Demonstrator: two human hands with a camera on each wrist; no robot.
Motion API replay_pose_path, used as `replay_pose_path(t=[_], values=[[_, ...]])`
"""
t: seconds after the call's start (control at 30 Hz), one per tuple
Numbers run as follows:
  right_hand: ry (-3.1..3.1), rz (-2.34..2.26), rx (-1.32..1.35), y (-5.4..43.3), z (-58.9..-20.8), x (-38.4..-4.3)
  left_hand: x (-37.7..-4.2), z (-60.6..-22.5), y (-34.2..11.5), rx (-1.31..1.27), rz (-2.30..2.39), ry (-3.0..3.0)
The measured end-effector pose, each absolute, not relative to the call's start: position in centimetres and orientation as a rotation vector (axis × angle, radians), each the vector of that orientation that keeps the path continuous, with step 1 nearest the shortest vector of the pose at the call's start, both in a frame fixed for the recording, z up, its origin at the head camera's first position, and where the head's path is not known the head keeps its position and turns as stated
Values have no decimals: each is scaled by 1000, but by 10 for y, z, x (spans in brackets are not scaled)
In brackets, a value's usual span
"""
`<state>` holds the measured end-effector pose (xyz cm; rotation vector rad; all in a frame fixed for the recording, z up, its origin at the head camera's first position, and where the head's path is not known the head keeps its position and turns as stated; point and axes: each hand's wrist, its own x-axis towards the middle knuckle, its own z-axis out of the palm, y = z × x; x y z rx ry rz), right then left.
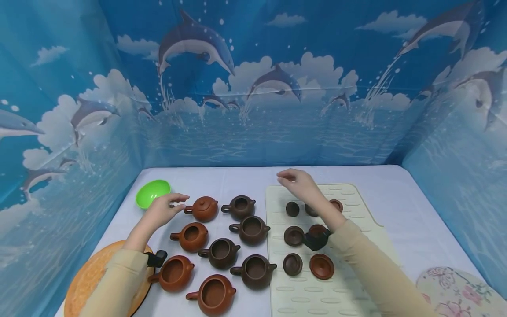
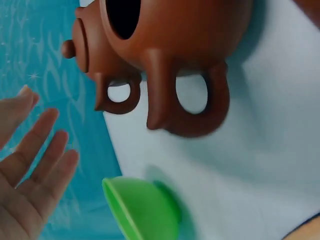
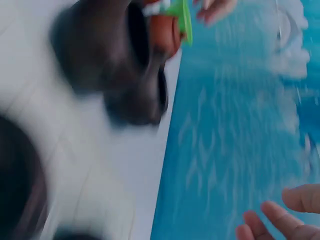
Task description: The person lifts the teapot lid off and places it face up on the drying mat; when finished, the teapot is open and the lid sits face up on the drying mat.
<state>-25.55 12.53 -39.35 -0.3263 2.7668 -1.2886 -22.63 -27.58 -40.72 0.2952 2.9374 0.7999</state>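
Note:
My left hand [image 1: 163, 210] hovers beside the handle of a lidded reddish-brown teapot [image 1: 204, 209], fingers apart and nothing held. In the left wrist view, the left fingers [image 2: 47, 145] are spread, clear of the teapot handles. My right hand [image 1: 299, 185] is raised over the back of a pale ridged mat [image 1: 318, 300], its fingers loosely bent with nothing between them. Several lids lie on the mat, among them a dark lid [image 1: 292, 209] and a reddish lid [image 1: 321, 266]. Nearest the right hand among the pots is a lidless dark teapot [image 1: 241, 207]. The right wrist view is blurred.
Several more lidless teapots, reddish ones [image 1: 214, 295] and dark ones [image 1: 255, 271], stand left of the mat. A green bowl [image 1: 153, 193] sits at the back left. An orange round board [image 1: 93, 268] lies front left, a floral round item [image 1: 455, 293] front right.

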Motion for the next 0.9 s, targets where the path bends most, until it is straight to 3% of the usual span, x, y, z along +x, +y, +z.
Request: replay_pose_path(t=[0.43,0.9], values=[[2520,-1327,-539,-34,-410,-264,-254,-434,-262,110,810,2813],[2620,-900,-646,-79,-418,-263,-260,-441,-256,51,849,2826]])
